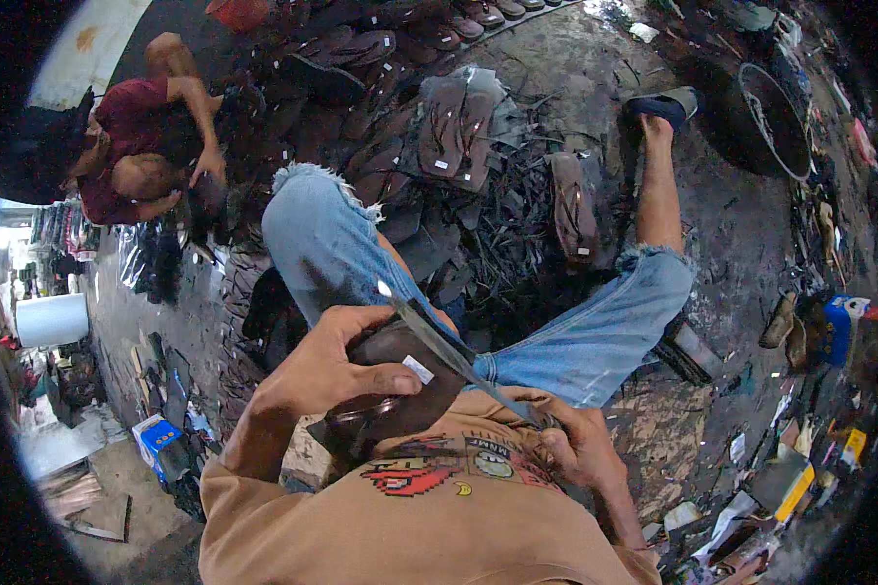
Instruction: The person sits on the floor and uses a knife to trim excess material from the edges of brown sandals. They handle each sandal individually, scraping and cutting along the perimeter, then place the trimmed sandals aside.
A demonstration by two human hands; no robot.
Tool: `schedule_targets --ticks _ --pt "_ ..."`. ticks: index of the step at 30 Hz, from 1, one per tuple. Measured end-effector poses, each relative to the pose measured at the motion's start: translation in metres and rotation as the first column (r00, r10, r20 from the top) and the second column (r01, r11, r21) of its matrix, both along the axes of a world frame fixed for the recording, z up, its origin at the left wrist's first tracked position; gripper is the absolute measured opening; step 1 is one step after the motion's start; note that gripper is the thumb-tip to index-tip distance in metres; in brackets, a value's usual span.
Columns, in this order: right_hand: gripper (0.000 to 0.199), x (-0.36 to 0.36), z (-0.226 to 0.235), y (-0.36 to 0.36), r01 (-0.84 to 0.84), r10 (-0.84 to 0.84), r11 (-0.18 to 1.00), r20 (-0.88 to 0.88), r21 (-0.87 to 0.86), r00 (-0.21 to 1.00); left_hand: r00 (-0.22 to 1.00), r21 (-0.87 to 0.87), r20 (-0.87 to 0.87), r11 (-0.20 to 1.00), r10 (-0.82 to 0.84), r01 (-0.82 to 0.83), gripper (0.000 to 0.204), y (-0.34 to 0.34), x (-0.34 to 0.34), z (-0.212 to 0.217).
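A dark brown sandal with a small white sticker is in my left hand; the thumb presses beside the sticker and the fingers wrap round the far side. Along the sandal's right edge runs a long, thin, grey strip, slightly curved. Its lower end is pinched in my right hand, close to my shirt. Whether the strip is a blade or a piece of sole material, I cannot tell. Beyond my knees, a pair of brown sandals and another sandal lie on dark scraps.
Another person sits at the far left, hands on a dark object. Rows of sandals spread at the back. To the right are a round basket-like container, a blue box and litter. A blue-and-white box stands at left.
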State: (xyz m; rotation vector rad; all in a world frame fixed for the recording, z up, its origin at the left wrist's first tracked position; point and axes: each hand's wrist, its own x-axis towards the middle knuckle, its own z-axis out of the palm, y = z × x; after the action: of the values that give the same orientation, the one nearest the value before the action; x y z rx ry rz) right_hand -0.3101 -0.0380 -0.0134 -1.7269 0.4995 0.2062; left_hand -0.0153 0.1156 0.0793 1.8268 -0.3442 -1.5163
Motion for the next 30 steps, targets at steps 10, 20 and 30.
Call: schedule_targets --ticks 10,20,30 --pt "0.038 0.069 -0.05 0.002 -0.13 0.142 0.984 0.091 -0.125 0.986 0.869 -0.234 0.066 0.839 -0.49 0.491 0.045 -0.005 -0.023 -0.044" --pt "0.039 0.07 -0.061 -0.078 0.738 -0.76 0.649 0.203 0.183 0.618 0.916 -0.754 0.205 0.652 0.346 -0.078 0.045 -0.01 0.041 -0.09" --pt "0.037 0.002 -0.045 0.024 0.271 -0.255 0.937 0.098 -0.222 0.962 0.641 -0.474 -0.559 0.431 0.526 -0.767 0.034 -0.042 -0.03 -0.085"
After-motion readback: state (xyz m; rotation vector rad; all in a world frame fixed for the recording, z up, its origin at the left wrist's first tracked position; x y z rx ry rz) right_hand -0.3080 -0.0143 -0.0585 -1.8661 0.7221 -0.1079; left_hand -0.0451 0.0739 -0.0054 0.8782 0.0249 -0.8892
